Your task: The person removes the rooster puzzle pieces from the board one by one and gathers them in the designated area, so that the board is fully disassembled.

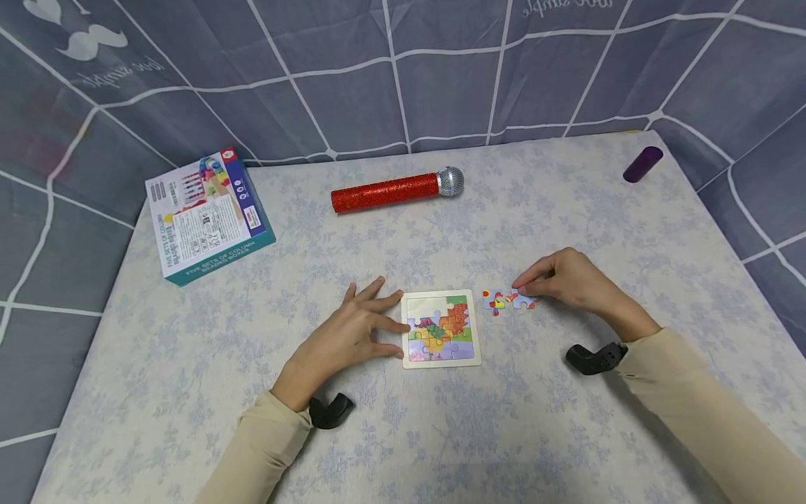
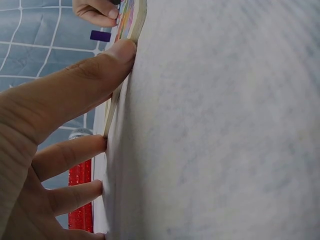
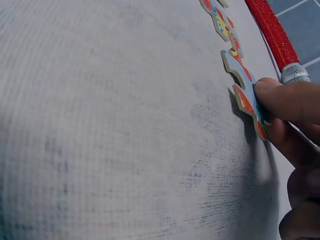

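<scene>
A small square puzzle board [image 1: 476, 336] with a pale wooden rim lies on the table. Colourful joined pieces [image 1: 441, 336] fill its lower and right parts; pale backing shows at the upper left. My left hand [image 1: 346, 332] is at the board's left side, fingers spread, with the thumb [image 2: 117, 55] touching the rim. To the right of the board, my right hand [image 1: 569, 280] pinches a light-blue and red puzzle piece [image 3: 242, 75] between thumb and finger, tilted off the cloth. Just left of that piece lies another puzzle patch [image 1: 495, 300] with a yellow and red figure.
A red glittery microphone [image 1: 387, 192] lies behind the board. At the back left stands a bead-set box [image 1: 210, 217]; a purple cylinder [image 1: 642, 164] lies at the back right. Grey checked curtains [image 1: 352, 112] border the flowered tablecloth [image 1: 491, 420].
</scene>
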`<state>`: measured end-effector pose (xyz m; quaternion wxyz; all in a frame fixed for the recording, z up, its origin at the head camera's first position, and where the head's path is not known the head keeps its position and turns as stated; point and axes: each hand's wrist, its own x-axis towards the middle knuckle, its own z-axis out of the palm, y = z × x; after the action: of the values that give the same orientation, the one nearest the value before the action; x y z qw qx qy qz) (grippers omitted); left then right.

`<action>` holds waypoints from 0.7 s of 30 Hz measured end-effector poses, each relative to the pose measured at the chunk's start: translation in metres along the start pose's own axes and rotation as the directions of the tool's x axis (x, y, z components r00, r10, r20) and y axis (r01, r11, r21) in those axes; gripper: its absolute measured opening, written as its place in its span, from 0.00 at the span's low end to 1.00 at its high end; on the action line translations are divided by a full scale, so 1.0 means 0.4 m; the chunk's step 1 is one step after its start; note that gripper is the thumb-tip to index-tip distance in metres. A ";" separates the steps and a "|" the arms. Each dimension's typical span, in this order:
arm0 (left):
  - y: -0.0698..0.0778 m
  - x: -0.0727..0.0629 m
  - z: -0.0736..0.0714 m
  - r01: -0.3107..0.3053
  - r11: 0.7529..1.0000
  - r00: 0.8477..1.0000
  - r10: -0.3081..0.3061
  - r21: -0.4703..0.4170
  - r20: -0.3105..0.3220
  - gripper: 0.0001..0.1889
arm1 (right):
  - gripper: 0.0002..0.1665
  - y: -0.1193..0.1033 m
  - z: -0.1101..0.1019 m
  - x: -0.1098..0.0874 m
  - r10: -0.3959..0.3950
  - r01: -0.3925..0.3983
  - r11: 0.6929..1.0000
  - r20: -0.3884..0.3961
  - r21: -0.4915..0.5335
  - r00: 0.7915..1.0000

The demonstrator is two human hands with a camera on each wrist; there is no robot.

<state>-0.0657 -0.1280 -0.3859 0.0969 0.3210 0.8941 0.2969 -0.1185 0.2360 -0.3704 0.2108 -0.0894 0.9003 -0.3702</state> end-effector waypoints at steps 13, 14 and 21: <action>-0.002 -0.001 0.000 -0.005 1.000 1.000 0.005 0.007 0.000 0.19 | 0.06 -0.007 0.001 -0.005 -0.032 0.029 0.998 -0.041 -0.057 0.999; -0.002 -0.001 0.000 -0.006 1.000 1.000 0.006 0.006 0.002 0.19 | 0.06 -0.009 -0.001 -0.005 -0.029 0.027 0.998 -0.041 -0.059 0.999; -0.004 0.000 0.000 -0.014 1.000 1.000 0.014 0.012 -0.005 0.19 | 0.05 -0.032 0.010 0.005 -0.086 0.084 0.996 -0.056 -0.032 0.995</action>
<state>-0.0664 -0.1291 -0.3869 0.0906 0.3272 0.8938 0.2929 -0.1186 0.2239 -0.3647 0.1673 -0.1201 0.9067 -0.3680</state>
